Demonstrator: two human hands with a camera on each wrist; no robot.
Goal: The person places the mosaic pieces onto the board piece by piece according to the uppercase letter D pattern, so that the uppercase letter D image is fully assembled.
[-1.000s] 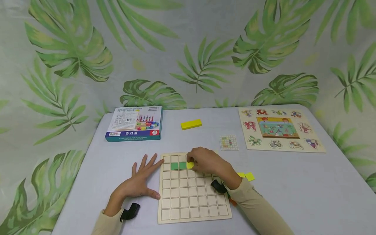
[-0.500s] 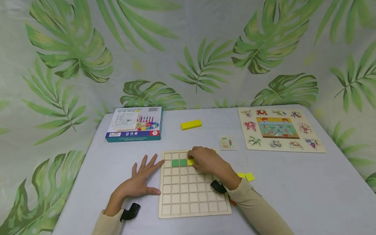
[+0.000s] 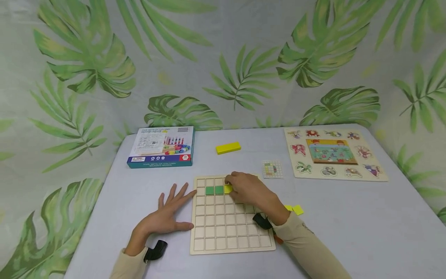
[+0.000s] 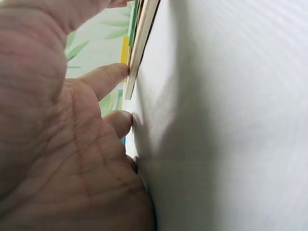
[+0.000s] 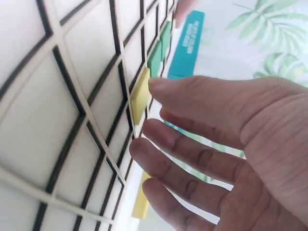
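Note:
A wooden grid board (image 3: 226,232) lies on the table. In one of its upper rows sit two green square tiles (image 3: 210,190) side by side, with a yellow square tile (image 3: 228,189) to their right. My right hand (image 3: 249,190) pinches this yellow tile (image 5: 140,96) with thumb and fingertips; the head view partly hides the grip. Spread wide, my left hand (image 3: 165,217) touches the board's left edge with thumb and index finger. In the left wrist view, a left fingertip (image 4: 122,70) meets the board's edge (image 4: 139,53).
Loose yellow tiles (image 3: 297,210) lie right of the board, and an orange piece (image 3: 278,239) shows partly under the right forearm. Behind are a boxed bead set (image 3: 161,147), a yellow bar (image 3: 228,148), a pattern card (image 3: 273,169) and a sea-animal puzzle (image 3: 336,155).
The grid board with its tiles has slid a little away from me, toward the back of the table. Both hands keep nearly the same places, the right one staying at the yellow tile.

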